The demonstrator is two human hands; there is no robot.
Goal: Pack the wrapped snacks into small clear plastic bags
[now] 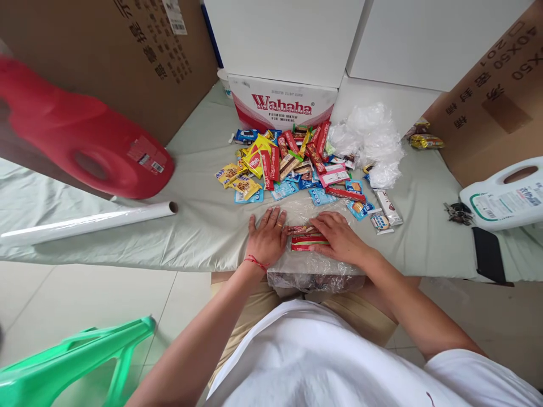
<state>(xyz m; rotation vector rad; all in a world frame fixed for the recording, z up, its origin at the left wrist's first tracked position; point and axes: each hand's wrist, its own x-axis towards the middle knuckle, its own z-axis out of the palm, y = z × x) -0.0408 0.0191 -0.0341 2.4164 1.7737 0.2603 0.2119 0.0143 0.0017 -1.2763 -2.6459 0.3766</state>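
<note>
My left hand point(268, 236) lies flat on the cloth, fingers spread, its thumb side against the left ends of two snack bars. My right hand point(339, 237) rests over the right ends of those bars, its fingers stretched out and partly covering them. The nearer bar is a red and green wrapped snack bar point(302, 243); just beyond it is a brown and red wrapped bar point(302, 230). Both lie side by side on a sheet of clear plastic film point(318, 265), which hangs over the table's front edge. Past my hands spreads a pile of wrapped snacks point(292, 161).
Crumpled clear plastic point(369, 141) sits right of the pile, before white boxes. A Wahaha carton point(284, 104) stands behind. At left are a red jug point(85, 135) and a white roll point(93, 222); at right, a white bottle point(509, 195) and a black phone point(487, 254).
</note>
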